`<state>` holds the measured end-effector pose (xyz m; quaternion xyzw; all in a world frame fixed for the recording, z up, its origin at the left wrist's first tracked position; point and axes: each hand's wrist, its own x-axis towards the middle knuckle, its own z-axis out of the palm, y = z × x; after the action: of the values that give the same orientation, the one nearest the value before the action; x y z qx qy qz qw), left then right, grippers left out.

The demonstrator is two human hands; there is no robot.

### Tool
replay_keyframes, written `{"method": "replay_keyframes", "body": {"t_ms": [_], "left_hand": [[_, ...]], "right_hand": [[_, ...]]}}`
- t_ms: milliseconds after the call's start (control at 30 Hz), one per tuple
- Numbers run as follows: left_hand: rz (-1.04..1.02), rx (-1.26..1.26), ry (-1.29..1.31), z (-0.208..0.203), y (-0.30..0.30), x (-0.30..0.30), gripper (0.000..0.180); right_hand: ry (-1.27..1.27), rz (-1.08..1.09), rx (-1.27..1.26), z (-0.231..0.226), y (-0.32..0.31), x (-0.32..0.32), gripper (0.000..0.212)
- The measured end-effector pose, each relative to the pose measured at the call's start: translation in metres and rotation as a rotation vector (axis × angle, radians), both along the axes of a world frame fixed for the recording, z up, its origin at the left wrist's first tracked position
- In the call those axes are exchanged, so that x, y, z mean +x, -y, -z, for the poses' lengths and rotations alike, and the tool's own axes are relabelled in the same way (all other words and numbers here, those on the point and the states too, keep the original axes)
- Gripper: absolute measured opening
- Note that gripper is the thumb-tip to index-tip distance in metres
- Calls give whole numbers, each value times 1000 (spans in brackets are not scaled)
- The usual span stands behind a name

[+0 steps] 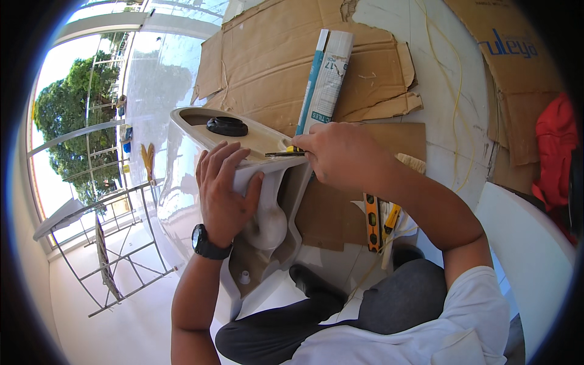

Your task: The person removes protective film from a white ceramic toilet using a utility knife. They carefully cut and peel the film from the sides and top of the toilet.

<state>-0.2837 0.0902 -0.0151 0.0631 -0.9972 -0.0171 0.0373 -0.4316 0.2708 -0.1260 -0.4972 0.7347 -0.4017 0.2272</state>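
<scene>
A glossy white toilet bowl [176,198] lies tipped over in front of my legs, with its hollow base toward me. My left hand [222,191] rests on its edge, fingers spread and thumb apart, a dark watch on the wrist. In my right fist [340,152] is a yellow-and-black hand tool [294,149]. Its dark, narrow end touches or nearly touches the toilet's edge just right of my left fingers; the exact kind of tool cannot be made out. A black round rubber ring [227,126] sits on the toilet's beige underside, beyond both hands.
Flattened cardboard [267,67] covers the floor ahead, with a long white-and-teal carton [325,79] on it. Near my right knee lie an orange spirit level [372,222], a yellow cutter [392,218] and a brush [412,162]. A yellow cord [457,115] trails rightward. A metal frame [121,249] stands left.
</scene>
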Motion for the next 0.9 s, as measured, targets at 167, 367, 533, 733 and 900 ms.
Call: {"method": "replay_keyframes", "body": {"t_ms": [167,367,533,733,900], "left_hand": [[-6,5,0,-2,0,1,42],[0,7,-1,1,1,0,40],[-1,5,-6,0,1,1,39],[-6,-3,4,0,0,1,38],[3,-6,1,0,1,1,39]], "right_hand": [[164,81,-87,24,-7,16,34],[234,171,-200,47,-11,22,34],[245,129,-158,41,-8,25,34],[315,187,-208,42,-9,38,35],[281,151,-89,41,-5,44,35]]}}
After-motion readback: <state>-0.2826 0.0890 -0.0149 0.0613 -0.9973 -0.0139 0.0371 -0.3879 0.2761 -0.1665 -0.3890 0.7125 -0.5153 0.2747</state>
